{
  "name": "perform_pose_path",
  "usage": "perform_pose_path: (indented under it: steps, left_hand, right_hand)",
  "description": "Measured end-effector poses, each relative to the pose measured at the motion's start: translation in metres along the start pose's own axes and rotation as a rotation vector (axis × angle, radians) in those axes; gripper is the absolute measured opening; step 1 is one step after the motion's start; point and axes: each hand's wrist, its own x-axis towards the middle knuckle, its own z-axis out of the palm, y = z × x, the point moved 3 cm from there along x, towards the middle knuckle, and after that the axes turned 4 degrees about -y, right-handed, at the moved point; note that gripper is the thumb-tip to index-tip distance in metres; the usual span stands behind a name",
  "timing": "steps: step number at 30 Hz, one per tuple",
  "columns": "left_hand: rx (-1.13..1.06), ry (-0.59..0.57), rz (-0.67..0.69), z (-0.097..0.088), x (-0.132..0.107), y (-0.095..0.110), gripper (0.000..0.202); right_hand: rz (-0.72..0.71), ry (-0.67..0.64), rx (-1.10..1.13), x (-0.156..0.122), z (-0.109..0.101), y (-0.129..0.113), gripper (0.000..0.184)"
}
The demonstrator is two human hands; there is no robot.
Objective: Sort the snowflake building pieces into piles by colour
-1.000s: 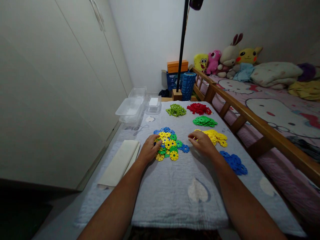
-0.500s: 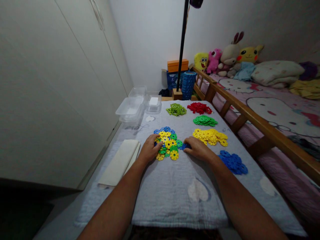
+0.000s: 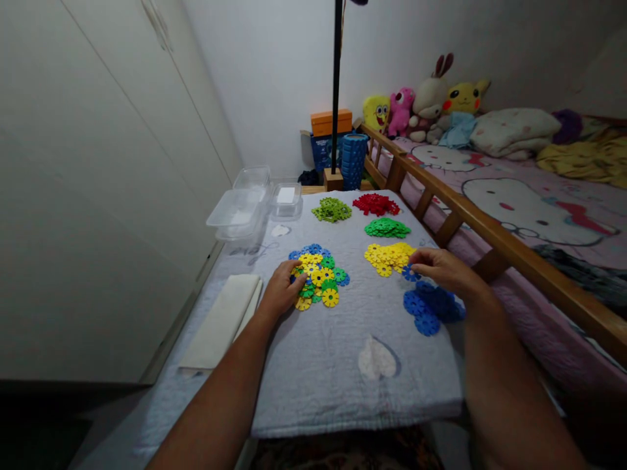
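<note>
My right hand (image 3: 443, 271) pinches a blue snowflake disc (image 3: 410, 272) just above the blue disc pile (image 3: 426, 321) at the table's right side. A heap of yellow snowflake discs (image 3: 385, 258) lies right beside that held piece. My left hand (image 3: 281, 287) rests with thumb and fingers apart at the left edge of a mixed pile of yellow, green and blue discs (image 3: 322, 277). Its fingertips touch the pile, and some discs are hidden under them.
Behind lie piles of green (image 3: 386, 227), red (image 3: 376, 204) and lime discs (image 3: 332, 209). Clear plastic boxes (image 3: 235, 212) stand at the back left, a folded cream cloth (image 3: 220, 326) nearer. A wooden bed rail (image 3: 470, 225) runs along the right; a black pole (image 3: 336, 91) rises behind.
My right hand has gone from the mixed pile's right edge over to the blue pile and now holds a blue disc there. My left hand stays at the mixed pile. The view has shifted slightly.
</note>
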Motion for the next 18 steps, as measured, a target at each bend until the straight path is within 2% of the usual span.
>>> perform_pose_path:
  steps: [2, 5, 13, 18]
  left_hand:
    - [0.001, 0.002, 0.001, 0.000, 0.000, -0.001, 0.039]
    - [0.010, 0.001, -0.002, 0.000, 0.001, -0.002, 0.040]
    - [0.016, -0.011, 0.003, -0.001, 0.001, -0.001, 0.040]
    - [0.012, -0.007, 0.002, -0.001, 0.001, -0.002, 0.041]
  right_hand:
    - [0.039, -0.020, -0.023, -0.012, -0.007, 0.010, 0.023]
    - [0.068, -0.034, -0.032, -0.027, -0.006, 0.017, 0.023]
    - [0.025, -0.033, -0.011, -0.035, 0.026, 0.003, 0.016]
    - [0.011, -0.039, -0.158, -0.028, 0.038, 0.000, 0.015]
